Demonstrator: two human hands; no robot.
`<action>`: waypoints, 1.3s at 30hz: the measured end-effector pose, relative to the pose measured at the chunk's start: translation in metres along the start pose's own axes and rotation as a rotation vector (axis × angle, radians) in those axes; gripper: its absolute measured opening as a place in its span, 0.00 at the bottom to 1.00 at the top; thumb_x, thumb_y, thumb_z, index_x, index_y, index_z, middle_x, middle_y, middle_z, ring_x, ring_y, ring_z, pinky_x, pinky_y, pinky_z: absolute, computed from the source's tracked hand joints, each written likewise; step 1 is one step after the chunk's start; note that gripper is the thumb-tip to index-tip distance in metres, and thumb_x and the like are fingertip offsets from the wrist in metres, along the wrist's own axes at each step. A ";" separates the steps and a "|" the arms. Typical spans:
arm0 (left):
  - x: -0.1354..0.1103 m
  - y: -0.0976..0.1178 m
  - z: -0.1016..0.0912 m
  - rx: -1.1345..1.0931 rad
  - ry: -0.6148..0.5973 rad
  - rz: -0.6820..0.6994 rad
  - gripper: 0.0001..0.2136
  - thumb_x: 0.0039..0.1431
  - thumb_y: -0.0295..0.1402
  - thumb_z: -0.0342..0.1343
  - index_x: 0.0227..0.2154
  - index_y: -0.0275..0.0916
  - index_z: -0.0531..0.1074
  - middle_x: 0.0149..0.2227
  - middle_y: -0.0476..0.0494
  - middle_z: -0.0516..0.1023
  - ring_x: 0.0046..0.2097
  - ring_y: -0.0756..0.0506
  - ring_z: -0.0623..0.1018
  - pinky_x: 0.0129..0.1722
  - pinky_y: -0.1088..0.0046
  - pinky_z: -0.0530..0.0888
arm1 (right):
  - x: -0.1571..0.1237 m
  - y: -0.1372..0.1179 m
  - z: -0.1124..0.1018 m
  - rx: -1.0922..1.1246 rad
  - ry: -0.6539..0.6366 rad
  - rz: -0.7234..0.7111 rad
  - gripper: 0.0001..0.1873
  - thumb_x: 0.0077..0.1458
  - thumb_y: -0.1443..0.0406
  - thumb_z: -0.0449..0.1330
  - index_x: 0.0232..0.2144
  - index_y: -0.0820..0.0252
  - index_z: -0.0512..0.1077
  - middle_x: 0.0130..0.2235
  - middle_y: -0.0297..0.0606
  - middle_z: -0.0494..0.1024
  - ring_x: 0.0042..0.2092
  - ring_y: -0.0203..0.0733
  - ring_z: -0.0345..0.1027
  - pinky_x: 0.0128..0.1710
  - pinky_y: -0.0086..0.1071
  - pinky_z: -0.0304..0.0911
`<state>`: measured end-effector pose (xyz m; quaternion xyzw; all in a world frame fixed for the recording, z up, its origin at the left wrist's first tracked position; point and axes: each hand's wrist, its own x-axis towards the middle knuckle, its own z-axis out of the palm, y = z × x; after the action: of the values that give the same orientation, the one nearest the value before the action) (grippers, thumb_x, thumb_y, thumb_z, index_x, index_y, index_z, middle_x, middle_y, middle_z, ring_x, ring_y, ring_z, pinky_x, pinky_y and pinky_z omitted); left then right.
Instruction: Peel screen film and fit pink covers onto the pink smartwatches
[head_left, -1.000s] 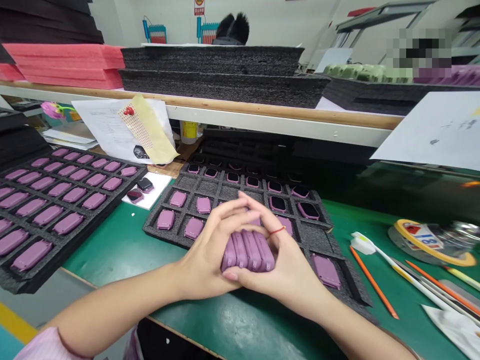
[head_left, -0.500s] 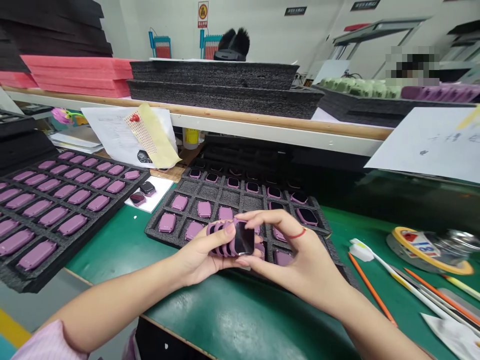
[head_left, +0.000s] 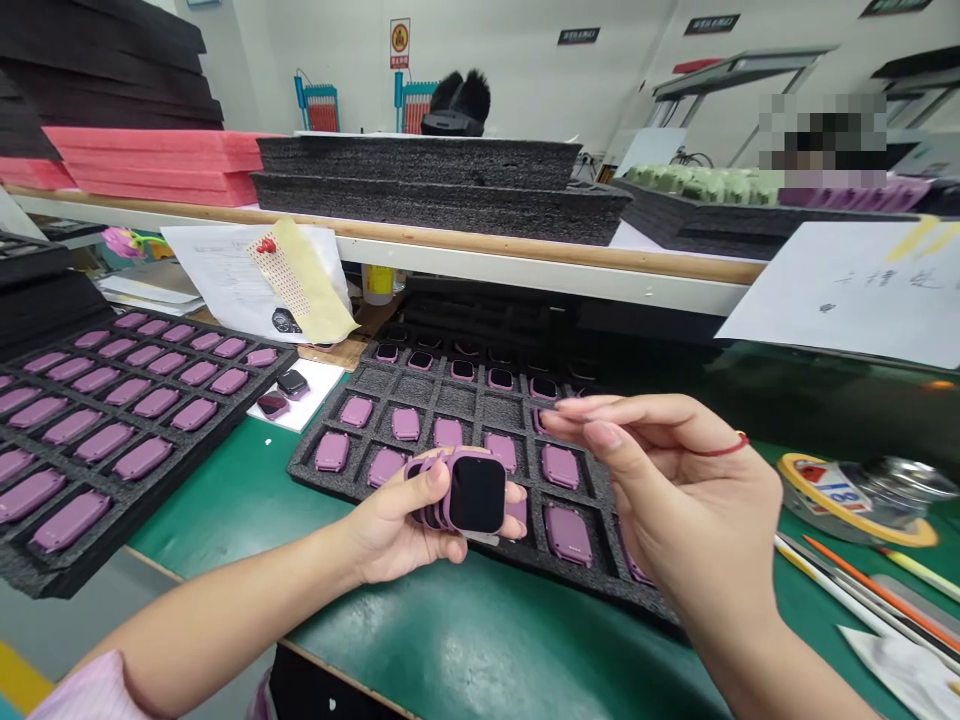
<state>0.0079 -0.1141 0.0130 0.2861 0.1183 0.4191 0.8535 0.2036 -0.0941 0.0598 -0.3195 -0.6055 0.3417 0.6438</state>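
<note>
Gripping a fanned stack of purple watch bodies (head_left: 478,495) near mid-frame

The left hand (head_left: 405,515), just below the centre of the frame, is closed around the stack, its thumb pressing from the left and its fingertips showing past the right edge. The foremost body turns its dark screen to the camera; the others fan out behind it towards the left.

At centre right, the right hand (head_left: 682,490) is apart from the stack, thumb and fingertips drawn towards one another. A thin dark edge shows at the fingertips, but I cannot tell whether they are closed on something. A red band circles that wrist.

Behind the hands, across the middle of the frame, lies a grey foam tray (head_left: 420,387). Its front compartments hold bodies with purple backs up; those along the far rows show dark screens. A second foam tray (head_left: 169,481) at the left edge carries rows of purple bodies. Between the two trays, two more watches (head_left: 292,383) rest on a white card (head_left: 322,380).

At lower right, on the green tabletop (head_left: 480,640), are a yellow-edged tape roll (head_left: 832,490), several slim tools (head_left: 877,581) and a crumpled white tissue (head_left: 900,665). Along the upper part, a shelf bears pink foam sheets (head_left: 165,165) and black foam sheets (head_left: 420,190).
</note>
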 end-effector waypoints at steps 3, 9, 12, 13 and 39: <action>-0.001 0.000 0.000 -0.004 -0.045 0.014 0.21 0.53 0.44 0.70 0.46 0.37 0.78 0.43 0.37 0.84 0.41 0.43 0.85 0.22 0.86 0.71 | -0.001 -0.003 0.001 -0.074 -0.018 -0.117 0.09 0.58 0.69 0.67 0.40 0.52 0.78 0.44 0.34 0.84 0.47 0.42 0.80 0.52 0.36 0.77; -0.001 -0.001 0.001 -0.019 -0.069 0.014 0.21 0.53 0.44 0.70 0.46 0.38 0.77 0.41 0.38 0.83 0.41 0.43 0.84 0.19 0.85 0.69 | -0.003 -0.018 -0.010 -0.439 -0.245 -0.564 0.16 0.54 0.77 0.68 0.41 0.53 0.79 0.38 0.33 0.85 0.41 0.41 0.81 0.44 0.32 0.79; -0.002 0.000 0.002 -0.020 -0.010 0.007 0.22 0.51 0.44 0.71 0.44 0.37 0.78 0.35 0.43 0.81 0.31 0.49 0.81 0.19 0.85 0.69 | -0.010 -0.028 -0.016 -0.536 -0.536 -0.662 0.14 0.60 0.74 0.64 0.47 0.57 0.79 0.45 0.35 0.85 0.47 0.41 0.80 0.51 0.30 0.76; -0.003 0.000 0.002 -0.017 0.013 0.003 0.22 0.51 0.44 0.72 0.44 0.37 0.78 0.34 0.45 0.80 0.28 0.51 0.79 0.19 0.84 0.69 | -0.014 -0.029 -0.017 -0.537 -0.590 -0.648 0.14 0.64 0.72 0.60 0.49 0.57 0.78 0.47 0.36 0.84 0.49 0.41 0.79 0.54 0.30 0.74; 0.001 -0.003 0.003 0.008 0.133 -0.032 0.28 0.46 0.51 0.72 0.41 0.31 0.79 0.39 0.35 0.83 0.38 0.44 0.84 0.20 0.86 0.70 | -0.008 0.003 0.008 -0.490 -0.543 -0.421 0.26 0.54 0.65 0.69 0.54 0.53 0.69 0.46 0.40 0.80 0.47 0.46 0.74 0.45 0.39 0.72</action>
<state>0.0118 -0.1160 0.0131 0.2591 0.1811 0.4231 0.8491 0.1950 -0.0993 0.0532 -0.2307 -0.8687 0.1204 0.4215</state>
